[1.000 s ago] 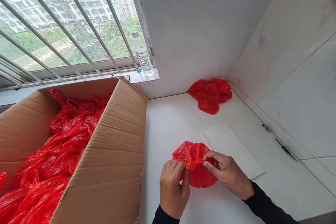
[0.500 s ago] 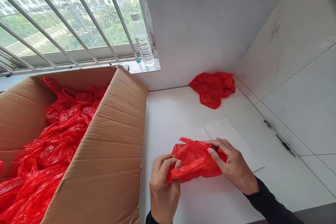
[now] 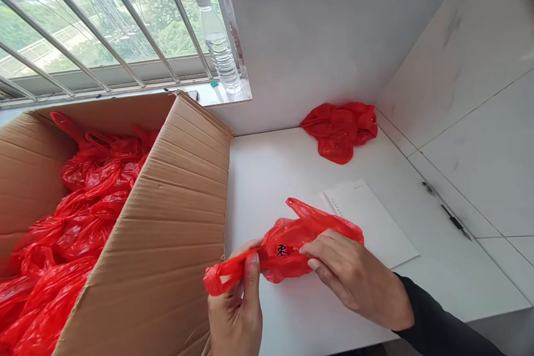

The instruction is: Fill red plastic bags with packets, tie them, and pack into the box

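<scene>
A red plastic bag (image 3: pixel 292 236) is held between both hands above the white table, with a dark printed character showing through its opening. My left hand (image 3: pixel 237 300) pinches one twisted handle of it between thumb and fingers, and the handle's loop sticks out to the left. Fingers closed, my right hand (image 3: pixel 350 278) grips the bag's near right side. The other handle stands up loosely toward the back. What lies inside the bag is mostly hidden.
A cardboard box (image 3: pixel 167 222) full of red plastic bags (image 3: pixel 95 200) stands on the left. Another red bag (image 3: pixel 340 130) lies by the wall. A white notepad (image 3: pixel 375 222), a pen (image 3: pixel 455 221) and a water bottle (image 3: pixel 221 53) on the sill are also around.
My left hand has moved left and down, drawing the handle out. My right hand has shifted left onto the bag's near side. The printed character has come into view.
</scene>
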Demonstrator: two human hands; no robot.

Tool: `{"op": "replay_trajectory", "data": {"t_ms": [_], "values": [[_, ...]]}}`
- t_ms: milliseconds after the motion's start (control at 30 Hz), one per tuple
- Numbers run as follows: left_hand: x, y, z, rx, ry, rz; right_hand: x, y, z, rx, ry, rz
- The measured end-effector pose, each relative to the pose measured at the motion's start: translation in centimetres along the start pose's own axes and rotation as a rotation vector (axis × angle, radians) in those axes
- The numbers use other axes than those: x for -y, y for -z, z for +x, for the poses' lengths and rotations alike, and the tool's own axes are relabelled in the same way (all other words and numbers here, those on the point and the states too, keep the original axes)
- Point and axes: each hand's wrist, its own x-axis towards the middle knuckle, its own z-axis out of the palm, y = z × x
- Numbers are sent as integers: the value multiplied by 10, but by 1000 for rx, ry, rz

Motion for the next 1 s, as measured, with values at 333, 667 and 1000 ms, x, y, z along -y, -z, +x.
{"op": "replay_trajectory", "data": {"t_ms": [333,667,1000], "values": [[3,-2,2,129,279,-325,-23,-9,-3,97,-325,-307],[-2,-6,3,124,117,-275,-13,-27,14,292,-278,-297],[-6,-5,-2,22,81,-318,-32,-40,26,250,-285,-212]]}}
